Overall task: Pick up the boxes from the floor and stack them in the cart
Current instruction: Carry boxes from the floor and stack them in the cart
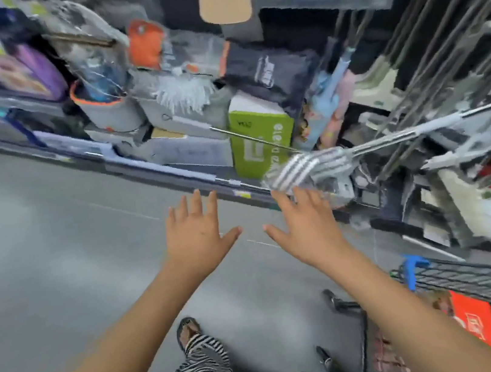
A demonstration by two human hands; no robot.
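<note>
head | both grips spread, empty: left hand (pixel 196 236), right hand (pixel 306 227) | cart (pixel 462 281) lower right

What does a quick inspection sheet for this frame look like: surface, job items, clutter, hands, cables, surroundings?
Surface: grey floor, bare where the hands reach; picture blurred by motion.
Job's things: cart at lower right, with orange boxes inside; green and white box stands at the shelf's foot. No box seen on the open floor.
Clutter: mop heads, grey bucket and packaged goods crowd the lowest shelf.
Hands: left hand and right hand both open, fingers spread, holding nothing.
Cables: nothing seen.
Surroundings: store aisle; mop handles hang at right; a sandalled foot and striped trousers below.
</note>
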